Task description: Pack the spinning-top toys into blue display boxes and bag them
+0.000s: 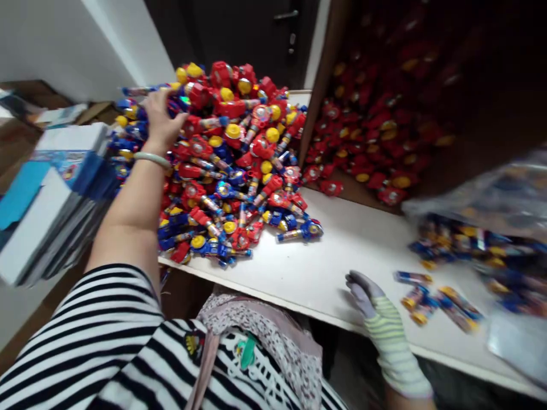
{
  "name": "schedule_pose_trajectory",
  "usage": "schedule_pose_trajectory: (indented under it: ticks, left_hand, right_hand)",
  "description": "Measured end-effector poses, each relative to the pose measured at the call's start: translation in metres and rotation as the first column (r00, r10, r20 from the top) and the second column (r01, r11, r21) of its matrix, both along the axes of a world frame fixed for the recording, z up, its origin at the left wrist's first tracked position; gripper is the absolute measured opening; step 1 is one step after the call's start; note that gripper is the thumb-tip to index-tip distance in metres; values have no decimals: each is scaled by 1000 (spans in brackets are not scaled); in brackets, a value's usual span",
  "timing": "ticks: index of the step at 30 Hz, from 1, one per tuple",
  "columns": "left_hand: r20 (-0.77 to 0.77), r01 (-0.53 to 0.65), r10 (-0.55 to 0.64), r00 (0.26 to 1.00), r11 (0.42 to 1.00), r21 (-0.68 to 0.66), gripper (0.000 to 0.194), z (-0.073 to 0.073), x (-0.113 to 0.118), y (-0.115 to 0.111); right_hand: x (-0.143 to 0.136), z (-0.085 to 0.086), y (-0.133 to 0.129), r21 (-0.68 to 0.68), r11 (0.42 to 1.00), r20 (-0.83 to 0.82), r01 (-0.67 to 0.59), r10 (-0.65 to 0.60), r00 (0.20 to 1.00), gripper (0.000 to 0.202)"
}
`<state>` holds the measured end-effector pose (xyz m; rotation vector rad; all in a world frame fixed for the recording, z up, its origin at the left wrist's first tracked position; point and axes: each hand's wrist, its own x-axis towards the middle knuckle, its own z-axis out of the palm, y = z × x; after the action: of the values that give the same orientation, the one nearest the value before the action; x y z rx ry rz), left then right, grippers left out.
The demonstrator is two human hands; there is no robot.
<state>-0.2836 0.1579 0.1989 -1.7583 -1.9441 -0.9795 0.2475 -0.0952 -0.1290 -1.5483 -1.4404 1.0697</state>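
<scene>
My bare left hand point(162, 117), a pale bangle on its wrist, reaches over the far left of a large heap of red, blue and yellow plastic toys with clear tubes point(239, 154). Its thumb stands apart from the fingers, and the fingertips are partly lost among the toys. Nothing shows in its grasp. My right hand point(365, 296), in a striped glove, is low over the white tabletop point(294, 273) near the front edge. Its fingers are loosely bent and apart from the thumb, with nothing between them. One blue toy point(311, 229) lies at the heap's right edge.
Several blue-and-yellow tubes point(457, 307) lie right of my gloved hand, before a clear plastic bag point(491, 199) and more tubes. A dark brown box point(322, 74) of red toys stands behind. Stacked printed cards point(55, 199) are at left, a dark door point(239, 28) at the back.
</scene>
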Motion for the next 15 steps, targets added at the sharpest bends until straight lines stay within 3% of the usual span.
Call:
schedule_pose_trajectory:
  ticks: [2, 3, 5, 7, 8, 9, 11, 13, 15]
  left_hand:
    - [-93, -38, 41, 995, 999, 33, 55, -8, 20, -1]
    - [-130, 18, -8, 992, 997, 74, 49, -18, 40, -2]
    - [-162, 251, -234, 959, 964, 93, 32, -50, 101, -1]
    - [-73, 503, -519, 852, 849, -163, 28, -97, 180, 4]
    - [-25, 552, -606, 795, 740, -385, 35, -123, 221, 7]
    - [-19, 515, -642, 767, 633, -578, 43, -150, 261, 12]
    - [-80, 328, -639, 765, 494, -805, 60, -198, 327, 22]
    - [-146, 171, -590, 794, 448, -878, 71, -235, 370, 33]
    - [-137, 117, -525, 840, 423, -899, 78, -260, 391, 44]
  right_hand:
    - [2, 0, 1, 37, 999, 34, -14, 13, 999, 55]
    - [5, -1, 2, 52, 998, 58, -19, 16, 998, 53]
    - [14, -4, 9, 73, 997, 129, -14, 4, 992, 47]
    - [29, -9, 20, 75, 997, 226, 2, -19, 974, 43]
    - [39, -11, 27, 70, 997, 278, 34, -52, 959, 42]
    - [51, -12, 34, 64, 994, 331, 84, -101, 938, 42]
    - [77, -14, 45, 49, 975, 442, 219, -217, 870, 45]
    - [101, -13, 52, 7, 954, 557, 300, -253, 791, 46]
    - [113, -10, 54, -90, 970, 657, 228, -114, 745, 45]
